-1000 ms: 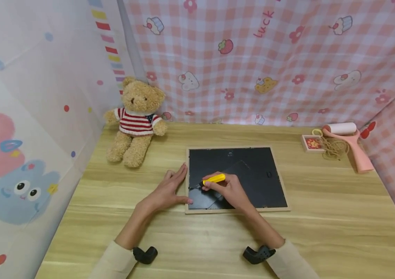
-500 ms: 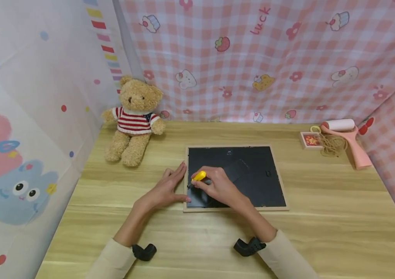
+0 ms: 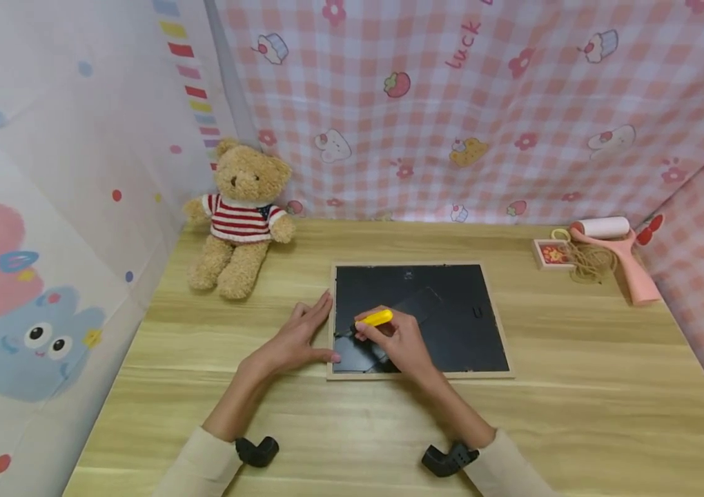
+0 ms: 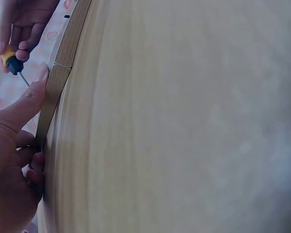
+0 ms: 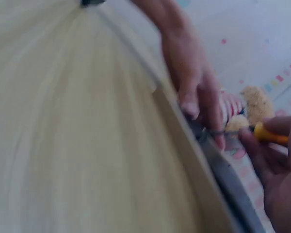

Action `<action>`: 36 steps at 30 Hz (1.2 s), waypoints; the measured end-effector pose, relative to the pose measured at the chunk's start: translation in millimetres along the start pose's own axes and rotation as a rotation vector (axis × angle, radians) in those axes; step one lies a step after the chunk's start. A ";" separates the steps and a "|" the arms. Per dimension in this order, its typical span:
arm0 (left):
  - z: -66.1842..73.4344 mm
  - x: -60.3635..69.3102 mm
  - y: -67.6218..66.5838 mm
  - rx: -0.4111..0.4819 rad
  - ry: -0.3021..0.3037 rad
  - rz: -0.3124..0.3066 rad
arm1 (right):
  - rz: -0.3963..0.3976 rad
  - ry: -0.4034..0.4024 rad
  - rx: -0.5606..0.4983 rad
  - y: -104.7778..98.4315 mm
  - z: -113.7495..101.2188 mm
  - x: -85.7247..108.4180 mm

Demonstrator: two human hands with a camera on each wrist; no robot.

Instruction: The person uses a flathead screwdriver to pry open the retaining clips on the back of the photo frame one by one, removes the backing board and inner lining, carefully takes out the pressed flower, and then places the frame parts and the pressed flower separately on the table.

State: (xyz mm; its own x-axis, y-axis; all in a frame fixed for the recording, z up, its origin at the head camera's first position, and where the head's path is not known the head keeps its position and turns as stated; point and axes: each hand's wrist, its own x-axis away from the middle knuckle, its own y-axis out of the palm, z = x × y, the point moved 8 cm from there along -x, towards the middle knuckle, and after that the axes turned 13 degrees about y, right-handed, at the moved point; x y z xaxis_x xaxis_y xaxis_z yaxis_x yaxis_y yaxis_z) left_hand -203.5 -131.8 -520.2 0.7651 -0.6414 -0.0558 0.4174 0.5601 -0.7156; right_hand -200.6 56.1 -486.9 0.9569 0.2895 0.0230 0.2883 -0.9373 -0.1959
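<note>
Head view: a yellow-handled screwdriver (image 3: 380, 317) above a rectangular black-backed frame (image 3: 457, 331) edged in pale wood.
The right hand (image 3: 406, 345) has its fingers clamped on the screwdriver, the metal shaft reaching near the frame's left edge; the left hand (image 3: 292, 345) touches that edge, thumb and fingers spread apart. The frame lies flat on the wood-grained bench (image 3: 339, 435), near a tan plush bear (image 3: 242, 219).

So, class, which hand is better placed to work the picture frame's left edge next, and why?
Probably the right hand: it grips the yellow-handled screwdriver, its tip near that edge. The left hand, without a tool, touches the picture frame there.
</note>
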 end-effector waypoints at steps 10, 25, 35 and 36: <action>1.9 -3.0 2.0 -0.009 -0.001 0.001 | -0.138 -0.170 0.368 17.1 -37.5 -12.8; -3.0 -0.7 2.4 0.020 -0.035 -0.001 | -0.217 -0.203 0.558 35.3 -59.8 -26.6; -5.1 -1.9 1.3 0.004 -0.023 -0.007 | -0.161 -0.191 0.479 25.5 -56.1 -17.4; -5.1 -2.1 1.0 0.003 -0.020 -0.006 | -0.141 -0.174 0.442 19.5 -54.2 -17.0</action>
State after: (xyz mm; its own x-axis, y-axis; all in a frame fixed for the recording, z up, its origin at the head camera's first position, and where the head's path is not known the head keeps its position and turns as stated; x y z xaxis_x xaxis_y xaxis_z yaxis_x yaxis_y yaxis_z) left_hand -207.1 -132.5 -524.3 0.7724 -0.6340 -0.0376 0.4231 0.5578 -0.7140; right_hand -209.4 22.3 -437.9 0.8788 0.4708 -0.0780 0.3356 -0.7260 -0.6002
